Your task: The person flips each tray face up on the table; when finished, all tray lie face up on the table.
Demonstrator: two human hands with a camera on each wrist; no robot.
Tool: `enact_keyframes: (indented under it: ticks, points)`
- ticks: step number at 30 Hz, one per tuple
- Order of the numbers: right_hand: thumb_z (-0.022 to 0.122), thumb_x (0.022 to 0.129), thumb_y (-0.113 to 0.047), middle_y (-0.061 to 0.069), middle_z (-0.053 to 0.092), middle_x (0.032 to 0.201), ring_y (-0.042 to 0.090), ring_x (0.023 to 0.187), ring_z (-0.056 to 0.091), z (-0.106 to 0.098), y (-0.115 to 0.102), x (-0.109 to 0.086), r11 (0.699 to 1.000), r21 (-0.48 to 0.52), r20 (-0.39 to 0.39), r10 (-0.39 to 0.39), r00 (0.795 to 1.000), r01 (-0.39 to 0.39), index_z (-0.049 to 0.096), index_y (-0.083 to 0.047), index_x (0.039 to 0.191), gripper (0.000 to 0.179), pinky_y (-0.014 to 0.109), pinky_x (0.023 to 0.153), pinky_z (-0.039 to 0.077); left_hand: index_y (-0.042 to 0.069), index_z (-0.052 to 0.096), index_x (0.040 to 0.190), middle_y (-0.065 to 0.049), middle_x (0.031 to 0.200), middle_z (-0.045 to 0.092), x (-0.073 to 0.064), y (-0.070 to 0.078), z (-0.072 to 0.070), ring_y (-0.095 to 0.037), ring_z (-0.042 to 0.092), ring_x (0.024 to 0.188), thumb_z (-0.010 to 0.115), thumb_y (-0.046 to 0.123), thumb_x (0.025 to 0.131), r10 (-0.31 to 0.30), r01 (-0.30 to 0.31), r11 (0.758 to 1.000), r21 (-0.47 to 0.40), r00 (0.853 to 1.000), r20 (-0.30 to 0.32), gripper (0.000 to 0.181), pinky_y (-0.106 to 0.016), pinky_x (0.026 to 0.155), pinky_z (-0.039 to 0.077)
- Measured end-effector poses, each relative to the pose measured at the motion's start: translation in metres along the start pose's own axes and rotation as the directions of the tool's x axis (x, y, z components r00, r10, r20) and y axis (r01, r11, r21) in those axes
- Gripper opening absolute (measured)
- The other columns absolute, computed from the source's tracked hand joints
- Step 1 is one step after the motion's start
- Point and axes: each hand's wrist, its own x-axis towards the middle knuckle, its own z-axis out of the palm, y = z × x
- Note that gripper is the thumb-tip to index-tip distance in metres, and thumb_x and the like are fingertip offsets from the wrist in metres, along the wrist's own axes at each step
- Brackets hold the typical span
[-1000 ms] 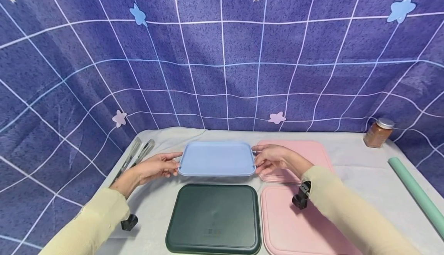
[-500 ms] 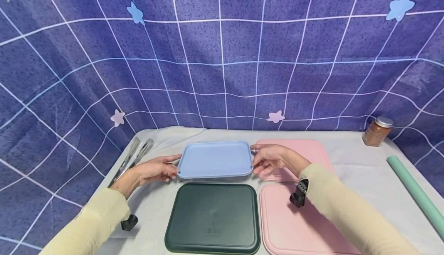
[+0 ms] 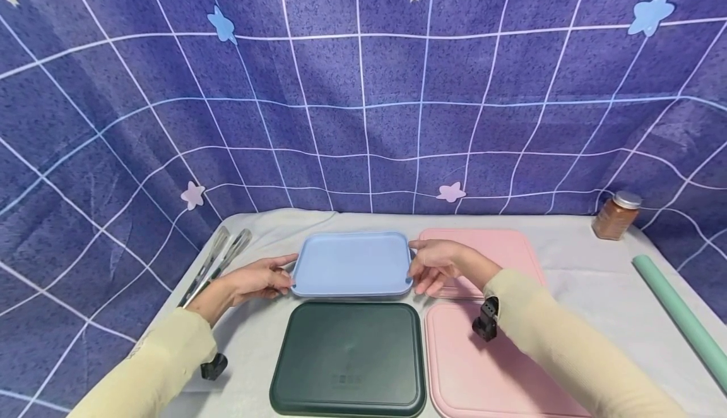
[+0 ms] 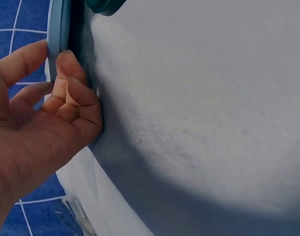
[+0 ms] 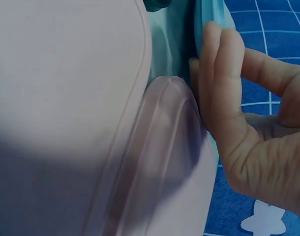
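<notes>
A light blue rectangular tray (image 3: pixel 352 263) with a low raised rim lies level at the back middle of the white-covered table. My left hand (image 3: pixel 262 279) pinches its left edge near the front corner. In the left wrist view, fingers (image 4: pixel 70 66) sit on both sides of the tray's rim (image 4: pixel 57 29). At the opposite end my right hand (image 3: pixel 437 265) holds the right edge. In the right wrist view two fingers (image 5: pixel 231 54) press against the tray's rim (image 5: pixel 209 12). Whether the tray's underside touches the cloth cannot be told.
In front lies a dark green rectangular board (image 3: pixel 349 358). To its right is a pink board (image 3: pixel 483 367), with another pink board (image 3: pixel 511 254) behind. Metal tongs (image 3: pixel 218 257) lie left. A spice jar (image 3: pixel 616 216) and a green roll (image 3: pixel 678 317) are on the right.
The tray has come down slightly and toward the front, and its front edge has levelled out. Both hands have moved with it; the right hand's fingers point lower now.
</notes>
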Motion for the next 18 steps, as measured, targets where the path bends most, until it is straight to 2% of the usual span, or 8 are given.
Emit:
enact_keyframes:
  ticks: [7,18]
  points:
    - [0.063,0.090,-0.005,0.025,0.068,0.103,0.017,0.056,0.068,0.0020,-0.0042,-0.0024,0.999,-0.036,0.016,0.016,1.000,-0.016,-0.011,-0.011,0.161,0.103,0.030,0.053,0.058,0.011,0.010,0.162,0.001,0.089,0.057,0.0017,0.0030,0.0018,-0.013,0.054,0.080,0.066,0.011,0.092,-0.022,0.023,0.999,0.034,1.000,-0.007,0.090,-0.026,0.066,0.044]
    - [0.062,0.092,-0.008,0.024,0.070,0.102,0.018,0.058,0.069,0.0028,-0.0093,-0.0021,0.995,-0.101,0.032,0.029,0.999,-0.026,-0.013,-0.006,0.159,0.101,0.033,0.056,0.060,0.011,0.009,0.163,0.000,0.083,0.053,0.0057,0.0023,0.0013,-0.014,0.047,0.076,0.066,0.009,0.092,-0.026,0.026,0.998,0.063,1.000,-0.015,0.091,-0.026,0.063,0.041]
